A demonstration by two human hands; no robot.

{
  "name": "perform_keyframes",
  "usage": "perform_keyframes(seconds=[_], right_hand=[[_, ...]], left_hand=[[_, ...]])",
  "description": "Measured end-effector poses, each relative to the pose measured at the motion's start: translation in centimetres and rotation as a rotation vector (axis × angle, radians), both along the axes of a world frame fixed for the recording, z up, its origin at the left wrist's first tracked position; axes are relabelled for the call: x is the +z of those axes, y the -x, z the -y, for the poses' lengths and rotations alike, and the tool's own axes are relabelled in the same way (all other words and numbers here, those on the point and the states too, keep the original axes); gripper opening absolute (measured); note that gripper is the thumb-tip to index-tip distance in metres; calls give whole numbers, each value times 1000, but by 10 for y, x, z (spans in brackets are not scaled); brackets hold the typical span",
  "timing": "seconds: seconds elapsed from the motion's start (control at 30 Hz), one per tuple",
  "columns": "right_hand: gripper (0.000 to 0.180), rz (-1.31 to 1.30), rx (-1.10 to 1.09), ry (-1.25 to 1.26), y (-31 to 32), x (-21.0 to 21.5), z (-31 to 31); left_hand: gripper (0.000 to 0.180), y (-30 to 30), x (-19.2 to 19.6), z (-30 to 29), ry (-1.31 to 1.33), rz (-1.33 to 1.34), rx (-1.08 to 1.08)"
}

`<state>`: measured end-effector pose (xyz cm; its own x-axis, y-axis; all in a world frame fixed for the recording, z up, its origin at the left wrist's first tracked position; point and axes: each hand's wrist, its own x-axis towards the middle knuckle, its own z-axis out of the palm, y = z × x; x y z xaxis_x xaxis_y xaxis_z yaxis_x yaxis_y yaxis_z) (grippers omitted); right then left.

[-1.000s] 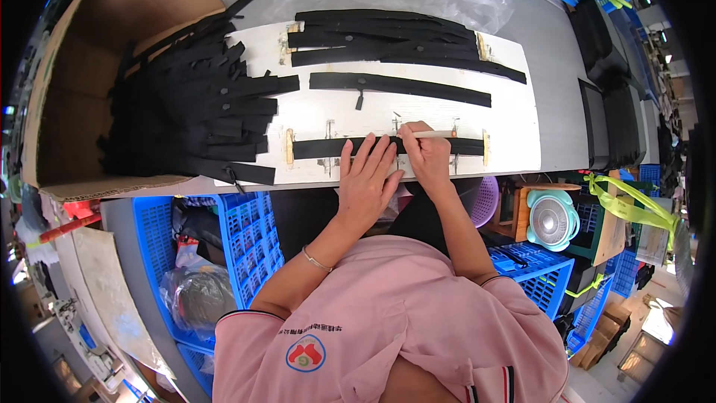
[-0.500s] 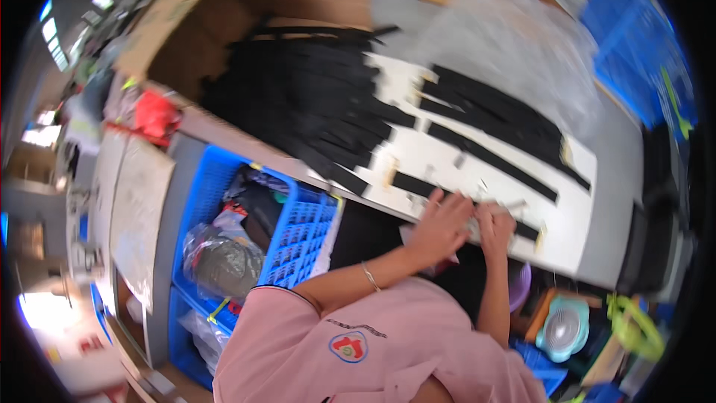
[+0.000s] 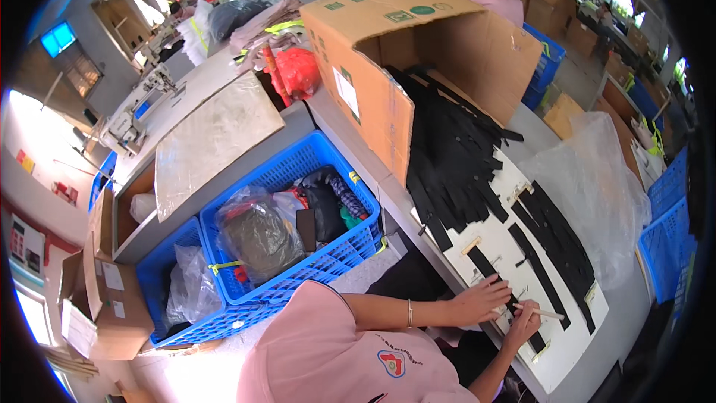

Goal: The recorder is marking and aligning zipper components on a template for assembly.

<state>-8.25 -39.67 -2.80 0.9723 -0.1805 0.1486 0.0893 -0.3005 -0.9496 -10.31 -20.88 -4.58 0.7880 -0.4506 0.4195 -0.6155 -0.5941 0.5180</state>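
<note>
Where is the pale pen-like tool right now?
In the head view, the pale pen-like tool is at the lower right, held in the right hand over the white board, close beside the left hand.

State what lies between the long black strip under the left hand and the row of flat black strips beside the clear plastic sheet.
The head view shows a single black strip lying there on the rectangular white board.

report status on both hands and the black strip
Left hand resting on black strip. Right hand gripping pale pen-shaped tool. Strip on white board, partly hidden by hands.
</note>
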Motion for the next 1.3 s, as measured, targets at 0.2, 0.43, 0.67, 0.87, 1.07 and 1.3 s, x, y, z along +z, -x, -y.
perform_keyframes(seconds=[0.2, 0.43, 0.67, 0.87, 1.07, 1.3], right_hand=[[32, -30, -30, 24, -6, 12, -20], [26, -97, -36, -60, 1, 22, -20], [24, -67, 1, -74, 0, 49, -54], [23, -19, 103, -79, -24, 37, -107], [23, -73, 163, 52, -29, 24, -113], [21, -22, 189, 141, -31, 19, -115]], left_hand=[[48, -6, 26, -75, -91, 35, 156], [47, -7, 24, -100, -118, 42, 214], [49, -2, 26, -97, -72, -35, 250], [48, -5, 27, -97, -58, -39, 239], [51, -5, 29, -98, 9, -98, 246], [52, -5, 27, -99, 9, -100, 250]])
